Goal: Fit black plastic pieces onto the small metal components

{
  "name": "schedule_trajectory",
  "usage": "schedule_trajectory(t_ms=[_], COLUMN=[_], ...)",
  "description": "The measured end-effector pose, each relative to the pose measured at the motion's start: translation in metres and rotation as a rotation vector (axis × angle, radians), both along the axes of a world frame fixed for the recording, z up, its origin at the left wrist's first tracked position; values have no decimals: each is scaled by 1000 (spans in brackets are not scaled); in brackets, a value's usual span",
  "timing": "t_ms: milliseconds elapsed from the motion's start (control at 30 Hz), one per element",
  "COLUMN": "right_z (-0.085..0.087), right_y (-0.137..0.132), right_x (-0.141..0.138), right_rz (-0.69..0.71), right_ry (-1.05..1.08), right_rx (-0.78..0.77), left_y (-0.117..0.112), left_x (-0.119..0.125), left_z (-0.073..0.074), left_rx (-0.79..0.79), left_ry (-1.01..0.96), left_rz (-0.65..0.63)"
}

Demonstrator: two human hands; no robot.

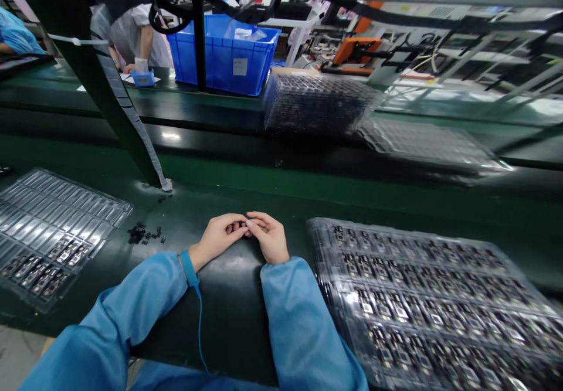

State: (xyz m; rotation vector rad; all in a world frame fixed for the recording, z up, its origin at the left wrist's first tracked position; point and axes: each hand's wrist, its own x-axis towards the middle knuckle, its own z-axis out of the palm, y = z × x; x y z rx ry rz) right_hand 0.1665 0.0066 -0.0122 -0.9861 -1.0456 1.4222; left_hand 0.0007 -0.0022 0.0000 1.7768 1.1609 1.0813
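2 hands meet on the dark bench mat (229, 315), below and right of the slanted post (101, 86). The left hand (219, 235) and the right hand (269, 238) have their fingers curled in, tips pinching 1 small part (247, 223). It is too tiny and blurred to name, and it sits between the 2 sets of fingertips, just above the mat. 1 blue wrist strap (189, 268) rings the left wrist, with 1 blue cord (200, 326) hanging from it.

1 scatter of loose black bits (143, 234) lies just below the post's foot. Left of the post lies 1 clear tray (65, 215): most pockets are bare, with dark parts only toward its near corner. Well right of the post and below its foot sits 1 stack of clear trays (317, 244), the top one packed with rows of dark parts; I cannot tell how many trays are stacked. Behind the post stands 1 blue crate (224, 63) holding clear bags. Farther right of the post are 1 tall tray stack (316, 104) and 1 low one (422, 142). 1 person in white (132, 33) works behind the post.
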Motion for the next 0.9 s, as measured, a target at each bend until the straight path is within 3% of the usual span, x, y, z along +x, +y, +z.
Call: schedule_trajectory(t_ms=[900], right_z=[0], right_y=[0], right_x=[-1], right_rz=[-8], right_ry=[18], right_rx=[6], left_y=[0], left_x=[0], left_z=[0], left_rx=[8], left_ry=[18], left_rz=[7])
